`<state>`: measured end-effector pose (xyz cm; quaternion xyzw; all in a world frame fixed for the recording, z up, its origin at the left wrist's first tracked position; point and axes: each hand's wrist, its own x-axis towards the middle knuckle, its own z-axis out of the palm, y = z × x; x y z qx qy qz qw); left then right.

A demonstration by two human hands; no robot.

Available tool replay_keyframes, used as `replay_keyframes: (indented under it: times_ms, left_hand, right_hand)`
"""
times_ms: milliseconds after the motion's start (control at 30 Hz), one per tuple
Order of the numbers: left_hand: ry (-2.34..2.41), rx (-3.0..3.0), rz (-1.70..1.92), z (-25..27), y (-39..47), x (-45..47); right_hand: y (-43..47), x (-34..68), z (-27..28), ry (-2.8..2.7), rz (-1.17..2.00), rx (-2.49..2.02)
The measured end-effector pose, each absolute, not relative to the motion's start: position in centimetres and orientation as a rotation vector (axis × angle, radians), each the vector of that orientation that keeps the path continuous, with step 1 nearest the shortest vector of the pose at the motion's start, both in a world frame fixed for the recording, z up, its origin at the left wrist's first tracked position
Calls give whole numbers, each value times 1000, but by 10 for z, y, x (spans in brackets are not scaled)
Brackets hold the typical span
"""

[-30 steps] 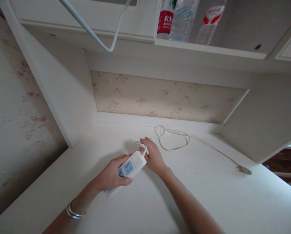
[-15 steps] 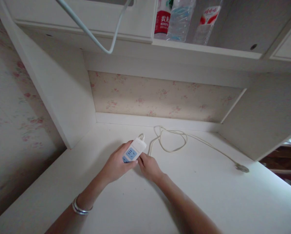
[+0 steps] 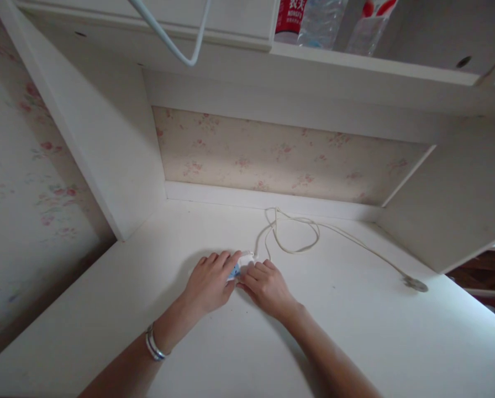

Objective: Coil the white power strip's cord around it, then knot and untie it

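A white power strip (image 3: 246,257) with blue socket faces lies low at the desk surface, mostly covered by both hands. My left hand (image 3: 209,281) is wrapped over its left part, fingers across the top and thumb at the near side. At its right end, the curled fingers of my right hand (image 3: 269,284) grip the strip; the fingertips are partly hidden. From that end a thin cream cord (image 3: 297,251) runs back in loose loops and then right to a plug (image 3: 415,284) lying on the desk.
The white desk (image 3: 347,337) is bounded by side panels and a back ledge (image 3: 272,200). Overhead, a shelf holds several plastic bottles (image 3: 322,22). A pale blue cable (image 3: 168,41) hangs down at upper left.
The power strip has gone from tilted up in my left hand to lower and flatter. My right hand has moved from beneath it onto its right end. The view has shifted slightly.
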<state>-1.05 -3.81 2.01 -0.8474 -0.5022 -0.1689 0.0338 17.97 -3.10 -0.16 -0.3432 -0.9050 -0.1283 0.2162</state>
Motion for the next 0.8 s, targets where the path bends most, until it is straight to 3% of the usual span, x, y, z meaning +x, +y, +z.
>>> replay_keyframes:
  times_ms: [533, 800]
  left_hand:
    - [-1509, -2736, -383, 23, -51, -6]
    - [-1315, -2989, -294, 24, -56, -4]
  right_hand:
    - [-30, 187, 9, -2275, -10, -896]
    - [-28, 184, 24, -2072, 445, -820]
